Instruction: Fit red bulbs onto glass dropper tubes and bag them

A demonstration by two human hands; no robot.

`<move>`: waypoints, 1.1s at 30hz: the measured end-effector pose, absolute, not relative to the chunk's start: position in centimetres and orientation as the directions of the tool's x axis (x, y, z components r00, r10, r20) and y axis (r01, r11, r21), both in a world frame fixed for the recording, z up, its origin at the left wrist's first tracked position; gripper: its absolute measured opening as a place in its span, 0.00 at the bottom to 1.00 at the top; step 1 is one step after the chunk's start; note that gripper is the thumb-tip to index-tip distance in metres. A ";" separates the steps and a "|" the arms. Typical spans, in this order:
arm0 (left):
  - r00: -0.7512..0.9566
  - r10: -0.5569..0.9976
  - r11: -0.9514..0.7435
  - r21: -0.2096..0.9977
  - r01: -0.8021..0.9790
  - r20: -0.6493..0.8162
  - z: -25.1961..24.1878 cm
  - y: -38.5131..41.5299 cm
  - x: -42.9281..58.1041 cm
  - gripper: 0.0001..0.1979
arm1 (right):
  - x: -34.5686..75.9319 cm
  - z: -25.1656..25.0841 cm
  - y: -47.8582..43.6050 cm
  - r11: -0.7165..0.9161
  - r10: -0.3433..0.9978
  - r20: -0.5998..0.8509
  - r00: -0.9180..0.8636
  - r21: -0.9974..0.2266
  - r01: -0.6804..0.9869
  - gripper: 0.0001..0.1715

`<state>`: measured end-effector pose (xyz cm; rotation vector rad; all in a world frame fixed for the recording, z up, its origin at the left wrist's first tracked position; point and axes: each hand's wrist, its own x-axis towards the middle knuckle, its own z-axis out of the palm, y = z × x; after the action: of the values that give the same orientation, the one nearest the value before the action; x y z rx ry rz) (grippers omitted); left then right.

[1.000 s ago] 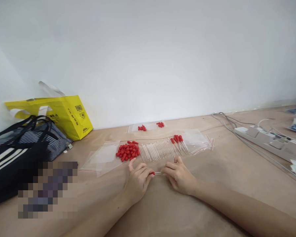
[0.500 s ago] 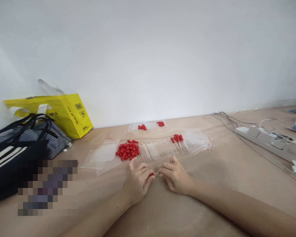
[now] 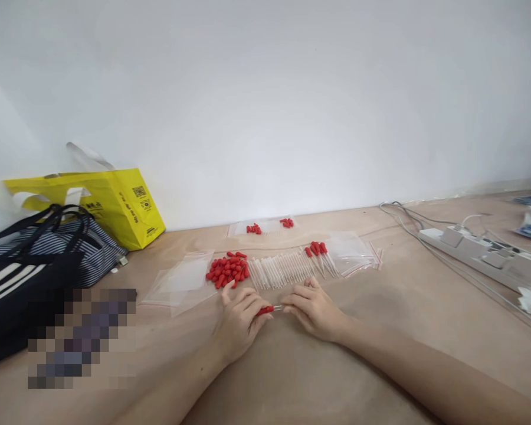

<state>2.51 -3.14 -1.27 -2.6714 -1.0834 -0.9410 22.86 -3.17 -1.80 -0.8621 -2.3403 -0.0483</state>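
Note:
Between thumb and fingers, my left hand [image 3: 239, 321] pinches a red rubber dropper bulb [image 3: 265, 310]. My right hand [image 3: 313, 311] grips a thin clear dropper tube [image 3: 278, 307], whose end meets the bulb's neck. Whether the tube sits inside the neck is too small to tell. Just beyond my left hand lies a pile of red bulbs [image 3: 228, 268]. A row of clear tubes [image 3: 283, 270] lies side by side to its right. At the row's right end are several droppers with red bulbs fitted [image 3: 321, 254].
Clear zip bags lie left [image 3: 183, 280] and right [image 3: 351, 251] of the row. Another bag with red bulbs [image 3: 254, 228] rests by the wall. A yellow bag [image 3: 133, 206] and a dark striped bag [image 3: 35, 283] stand left. A white power strip [image 3: 482, 254] with cables sits right.
My left hand has shifted slightly left, and more of the red bulb shows past its fingertips. My right hand stays pinched on the tube, slightly higher in view.

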 end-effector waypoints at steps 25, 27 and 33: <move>0.390 0.783 -0.496 0.109 0.861 0.484 -1.3 -1.7 1.1 0.15 | 26.2 -2.2 4.0 -0.190 0.858 0.405 0.317 -0.322 0.928 0.12; 0.385 0.784 -0.491 0.106 0.865 0.486 -1.3 -1.7 1.1 0.15 | 26.0 -2.1 4.1 -0.209 0.870 0.373 0.321 -0.310 0.927 0.12; 0.354 0.787 -0.457 0.092 0.884 0.506 -1.4 -1.8 1.0 0.14 | 26.3 -2.2 4.1 -0.218 0.886 0.337 0.319 -0.305 0.927 0.14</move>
<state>1.01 -1.75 -1.38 -2.4168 -1.5131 -0.7329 26.30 4.12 -2.17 -2.1449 -1.6011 -0.1240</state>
